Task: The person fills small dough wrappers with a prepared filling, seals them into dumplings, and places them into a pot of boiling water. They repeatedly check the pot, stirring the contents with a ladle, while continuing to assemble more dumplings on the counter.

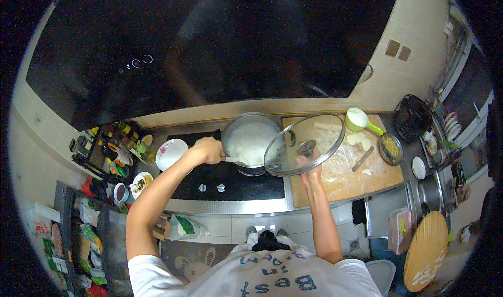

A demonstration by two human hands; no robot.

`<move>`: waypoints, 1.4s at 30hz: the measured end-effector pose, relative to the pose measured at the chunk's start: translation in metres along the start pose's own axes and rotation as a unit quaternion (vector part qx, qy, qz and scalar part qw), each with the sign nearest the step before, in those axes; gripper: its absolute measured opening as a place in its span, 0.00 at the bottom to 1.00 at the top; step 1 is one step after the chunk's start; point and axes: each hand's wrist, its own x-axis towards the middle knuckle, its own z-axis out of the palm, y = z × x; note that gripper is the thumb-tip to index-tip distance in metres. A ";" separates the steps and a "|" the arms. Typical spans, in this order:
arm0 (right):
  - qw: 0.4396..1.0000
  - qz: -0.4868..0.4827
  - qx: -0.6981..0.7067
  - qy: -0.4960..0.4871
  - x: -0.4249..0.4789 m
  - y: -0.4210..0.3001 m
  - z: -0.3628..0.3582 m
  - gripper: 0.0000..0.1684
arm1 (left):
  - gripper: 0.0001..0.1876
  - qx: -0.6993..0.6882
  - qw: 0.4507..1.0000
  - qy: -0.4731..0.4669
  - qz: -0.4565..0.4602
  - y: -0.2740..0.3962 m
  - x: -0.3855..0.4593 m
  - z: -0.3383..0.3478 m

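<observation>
A steaming metal pot (227,134) stands on the black gas stove (251,189), with cloudy white liquid or foam inside. My left hand (208,150) grips the handle of a pale utensil (234,160), whose far end reaches over the pot's near rim. Its tip is lost in the steam. My right hand (311,166) holds a glass lid (287,155) by its dark knob, tilted to the right of the pot and above the floured wooden board (342,185). Through the glass, the fingers look blurred.
Left of the pot stands a white bowl (172,155), near a plate of food (141,184). The board carries a small rolling pin (362,159), dough rounds (358,141) and a green-handled scoop (357,119). A bowl of filling (390,147) sits right. White pieces lie on a round wooden tray (426,242).
</observation>
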 end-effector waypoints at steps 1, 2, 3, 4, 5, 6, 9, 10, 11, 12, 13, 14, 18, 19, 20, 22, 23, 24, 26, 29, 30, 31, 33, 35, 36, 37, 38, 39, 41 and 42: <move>1.000 0.015 0.015 -0.010 0.001 0.000 0.001 0.17 | 0.12 -0.032 0.999 0.005 0.016 -0.001 -0.003 0.008; 0.999 0.008 0.031 -0.007 0.004 0.000 0.003 0.17 | 0.12 -0.064 0.998 0.013 -0.017 0.003 -0.006 0.018; 0.999 0.002 0.047 -0.002 0.004 -0.001 0.009 0.17 | 0.12 -0.068 0.997 0.003 -0.047 0.014 -0.014 0.015; 0.998 0.006 0.067 0.001 0.004 -0.003 0.015 0.17 | 0.12 -0.074 0.995 0.012 -0.059 0.021 -0.018 0.020; 0.996 0.010 0.087 0.005 0.004 -0.005 0.021 0.17 | 0.13 -0.081 0.994 0.020 -0.070 0.028 -0.022 0.025; 0.994 0.024 0.110 0.008 0.003 -0.008 0.026 0.18 | 0.13 -0.067 0.994 0.028 -0.077 0.036 -0.026 0.030; 0.926 0.054 0.254 -0.273 0.027 0.001 -0.012 0.22 | 0.11 -0.103 0.988 0.068 -0.088 0.062 -0.022 0.032; 0.927 0.057 0.255 -0.268 0.028 0.001 -0.010 0.21 | 0.11 -0.101 0.987 0.074 -0.097 0.065 -0.018 0.035; 0.928 0.060 0.256 -0.263 0.028 0.000 -0.009 0.20 | 0.11 -0.098 0.986 0.080 -0.105 0.067 -0.014 0.037; 0.972 0.058 0.197 -0.112 0.009 -0.010 0.028 0.19 | 0.11 -0.105 0.985 0.087 -0.111 0.063 -0.012 0.043; 0.985 0.051 0.163 -0.025 0.003 -0.014 0.036 0.19 | 0.11 -0.109 0.984 0.097 -0.107 0.060 -0.006 0.047; 0.989 0.050 0.124 0.061 -0.001 -0.017 0.044 0.20 | 0.11 -0.113 0.983 0.106 -0.103 0.058 0.000 0.052; 0.991 0.047 0.092 0.089 0.003 -0.008 0.017 0.21 | 0.11 -0.126 0.978 0.144 -0.086 0.053 0.024 0.049; 0.992 0.042 0.083 0.087 0.003 -0.007 0.012 0.22 | 0.12 -0.113 0.981 0.139 -0.071 0.052 0.029 0.044; 0.994 0.021 0.068 0.086 0.003 -0.004 0.008 0.22 | 0.12 -0.100 0.984 0.133 -0.056 0.050 0.034 0.040; 0.994 -0.008 0.058 0.093 0.003 -0.001 0.002 0.22 | 0.15 -0.082 0.988 0.124 -0.041 0.047 0.044 0.039; 0.993 -0.017 0.064 0.102 0.004 0.001 0.000 0.23 | 0.16 -0.084 0.989 0.117 -0.030 0.046 0.047 0.039; 0.989 -0.014 0.091 0.120 0.004 0.001 0.001 0.22 | 0.17 -0.087 0.990 0.110 -0.019 0.046 0.049 0.034; 0.987 -0.009 0.101 0.128 0.002 -0.002 0.000 0.22 | 0.21 -0.068 0.995 0.080 -0.001 0.048 0.050 0.025; 0.993 0.001 0.060 0.104 -0.016 -0.022 0.022 0.21 | 0.21 -0.047 0.997 0.063 0.005 0.047 0.040 0.019; 0.993 0.001 0.052 0.107 -0.017 -0.024 0.021 0.20 | 0.20 -0.042 0.997 0.057 0.019 0.046 0.037 0.015; 0.993 0.001 0.044 0.111 -0.018 -0.026 0.021 0.20 | 0.20 -0.038 0.998 0.050 0.032 0.046 0.035 0.012; 0.990 0.018 0.086 0.106 -0.021 -0.029 0.027 0.19 | 0.19 -0.013 0.998 0.043 0.053 0.046 0.025 0.008; 0.992 0.036 0.091 0.084 -0.022 -0.030 0.027 0.18 | 0.19 0.027 0.997 0.041 0.067 0.046 0.013 0.006; 0.994 0.042 0.075 0.066 -0.022 -0.031 0.023 0.18 | 0.18 0.040 0.996 0.045 0.071 0.045 0.009 0.005; 0.996 0.049 0.060 0.048 -0.021 -0.031 0.020 0.18 | 0.18 0.053 0.995 0.050 0.074 0.045 0.004 0.005; 0.997 0.030 0.045 0.056 -0.021 -0.028 0.018 0.18 | 0.18 0.065 0.993 0.055 0.077 0.044 -0.001 0.004; 0.997 0.010 0.031 0.065 -0.023 -0.026 0.019 0.17 | 0.17 0.077 0.992 0.064 0.072 0.043 -0.007 0.002; 0.995 -0.025 0.032 0.096 -0.023 -0.020 0.024 0.17 | 0.16 0.100 0.990 0.083 0.063 0.039 -0.019 -0.001; 0.991 -0.039 0.051 0.114 -0.021 -0.016 0.032 0.16 | 0.19 0.114 0.978 0.150 0.085 0.026 -0.026 0.006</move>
